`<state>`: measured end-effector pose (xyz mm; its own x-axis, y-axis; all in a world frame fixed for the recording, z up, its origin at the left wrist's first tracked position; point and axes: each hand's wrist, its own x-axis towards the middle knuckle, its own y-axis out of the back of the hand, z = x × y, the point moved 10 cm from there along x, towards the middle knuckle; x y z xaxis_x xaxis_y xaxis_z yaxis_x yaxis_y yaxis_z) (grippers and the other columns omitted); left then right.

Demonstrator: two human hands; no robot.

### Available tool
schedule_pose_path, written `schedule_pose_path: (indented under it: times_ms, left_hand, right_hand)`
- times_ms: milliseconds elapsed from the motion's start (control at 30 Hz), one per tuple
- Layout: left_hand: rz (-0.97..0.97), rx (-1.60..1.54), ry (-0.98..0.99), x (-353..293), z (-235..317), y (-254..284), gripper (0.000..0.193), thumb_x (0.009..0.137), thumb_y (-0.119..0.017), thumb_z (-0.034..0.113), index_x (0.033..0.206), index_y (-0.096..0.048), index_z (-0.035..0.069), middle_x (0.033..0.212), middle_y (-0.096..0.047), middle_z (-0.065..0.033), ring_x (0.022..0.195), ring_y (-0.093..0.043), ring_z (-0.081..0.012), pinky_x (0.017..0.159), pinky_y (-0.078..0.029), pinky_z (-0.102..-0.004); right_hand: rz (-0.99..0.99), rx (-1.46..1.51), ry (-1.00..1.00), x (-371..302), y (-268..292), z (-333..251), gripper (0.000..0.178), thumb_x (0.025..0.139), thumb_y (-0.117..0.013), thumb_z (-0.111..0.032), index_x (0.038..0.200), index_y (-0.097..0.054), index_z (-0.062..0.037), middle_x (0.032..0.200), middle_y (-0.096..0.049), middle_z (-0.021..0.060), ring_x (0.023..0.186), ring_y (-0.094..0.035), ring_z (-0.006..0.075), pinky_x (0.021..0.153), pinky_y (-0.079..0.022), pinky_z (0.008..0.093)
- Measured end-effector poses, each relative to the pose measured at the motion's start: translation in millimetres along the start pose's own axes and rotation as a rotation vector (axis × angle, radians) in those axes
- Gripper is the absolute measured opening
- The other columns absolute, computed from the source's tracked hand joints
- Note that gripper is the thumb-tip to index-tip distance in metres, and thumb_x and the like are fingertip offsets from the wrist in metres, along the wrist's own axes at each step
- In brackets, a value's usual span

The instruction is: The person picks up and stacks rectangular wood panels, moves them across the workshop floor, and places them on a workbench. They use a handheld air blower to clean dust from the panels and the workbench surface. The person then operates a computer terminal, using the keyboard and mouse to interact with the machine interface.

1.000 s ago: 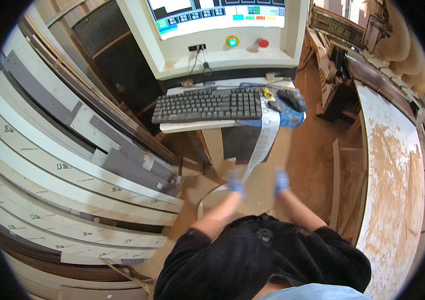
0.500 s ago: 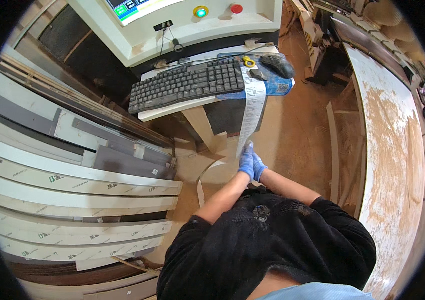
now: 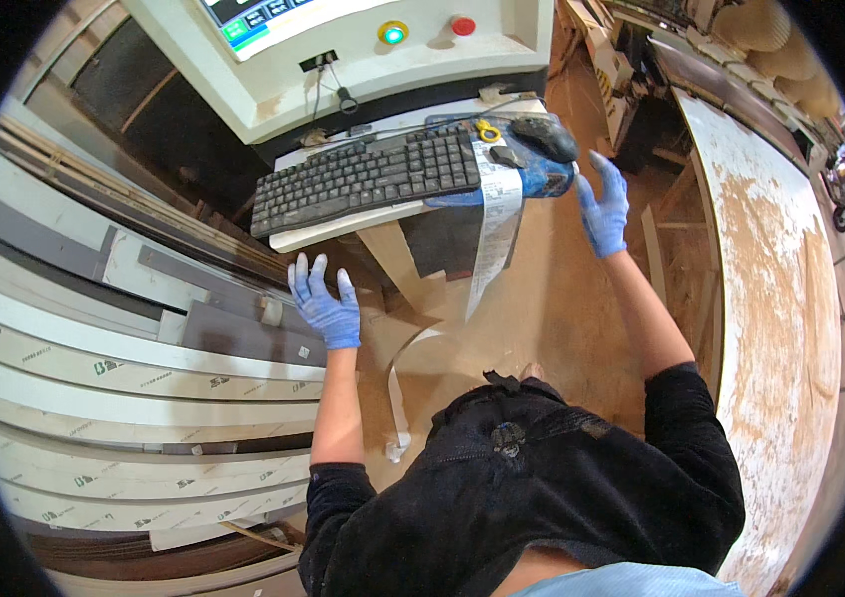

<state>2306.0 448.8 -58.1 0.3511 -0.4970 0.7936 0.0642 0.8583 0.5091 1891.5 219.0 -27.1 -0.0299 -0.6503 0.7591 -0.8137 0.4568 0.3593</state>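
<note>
My left hand [image 3: 326,304], in a blue glove with pale fingertips, is open and empty, its fingers apart, just below the near left part of the black keyboard [image 3: 368,181]. Also gloved and open, my right hand [image 3: 603,206] is beside the right edge of the shelf, close to the blue mouse pad [image 3: 546,180] and the black mouse [image 3: 545,138]. Between the hands a long printed paper strip [image 3: 494,239] hangs over the shelf's front edge. A small dark object [image 3: 507,156] rests on its upper end, with a yellow ring-shaped item [image 3: 487,130] behind.
A pale machine console [image 3: 343,60] with a lit green button [image 3: 393,34] and red knob [image 3: 463,25] stands ahead. Stacked boards [image 3: 134,383] fill the left side. To the right is a dusty white panel [image 3: 775,289]. A curled strip [image 3: 397,393] lies on the floor.
My hands, together at the lower end of the paper strip before, have parted. The left went left and up; the right went up and right. The strip now hangs free.
</note>
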Motion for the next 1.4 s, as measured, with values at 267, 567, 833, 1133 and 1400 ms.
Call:
schedule_pose_path:
  times_ms: [267, 567, 833, 1133, 1400]
  left_hand:
    - [0.116, 0.123, -0.178, 35, -10, -10, 0.033, 0.075, -0.065, 0.023, 0.106, -0.056, 0.014, 0.113, -0.051, -0.0097, 0.12, -0.041, -0.0325, 0.107, -0.026, -0.0517]
    - [0.135, 0.092, -0.111, 47, -17, -15, 0.036, 0.066, -0.066, 0.019, 0.1, -0.056, 0.016, 0.106, -0.051, -0.009, 0.116, -0.044, -0.0312, 0.103, -0.028, -0.0537]
    - [0.204, 0.069, -0.077, 47, -19, -13, 0.029, 0.068, -0.063, 0.022, 0.095, -0.058, 0.014, 0.102, -0.052, -0.0083, 0.114, -0.046, -0.0306, 0.101, -0.031, -0.0499]
    - [0.244, 0.05, -0.08, 48, -16, -11, 0.028, 0.066, -0.063, 0.02, 0.093, -0.058, 0.014, 0.1, -0.052, -0.0082, 0.111, -0.048, -0.0312, 0.094, -0.037, -0.048]
    - [0.259, 0.038, -0.09, 49, -14, -9, 0.028, 0.066, -0.063, 0.021, 0.093, -0.057, 0.013, 0.1, -0.052, -0.0083, 0.11, -0.048, -0.0318, 0.094, -0.037, -0.0484]
  right_hand:
    - [-0.288, -0.244, 0.148, 65, -89, -14, 0.048, 0.075, -0.068, -0.033, 0.117, -0.057, -0.0143, 0.124, -0.053, 0.0107, 0.112, -0.05, 0.0342, 0.094, -0.042, 0.0418]
    - [-0.326, -0.262, 0.19, 65, -88, -30, 0.04, 0.07, -0.068, -0.02, 0.109, -0.06, -0.0174, 0.119, -0.056, 0.0077, 0.108, -0.052, 0.0335, 0.091, -0.045, 0.0416]
    - [-0.262, -0.172, 0.269, 62, -82, -47, 0.034, 0.07, -0.066, -0.015, 0.104, -0.065, -0.0161, 0.115, -0.059, 0.0106, 0.103, -0.055, 0.033, 0.089, -0.046, 0.0405]
    - [-0.249, -0.141, 0.329, 59, -81, -51, 0.035, 0.068, -0.067, -0.013, 0.104, -0.065, -0.0151, 0.114, -0.06, 0.0094, 0.102, -0.055, 0.0321, 0.088, -0.046, 0.0407]
    - [-0.241, -0.158, 0.33, 59, -81, -54, 0.034, 0.068, -0.068, -0.013, 0.102, -0.066, -0.0144, 0.114, -0.06, 0.0088, 0.103, -0.055, 0.0317, 0.088, -0.046, 0.0405]
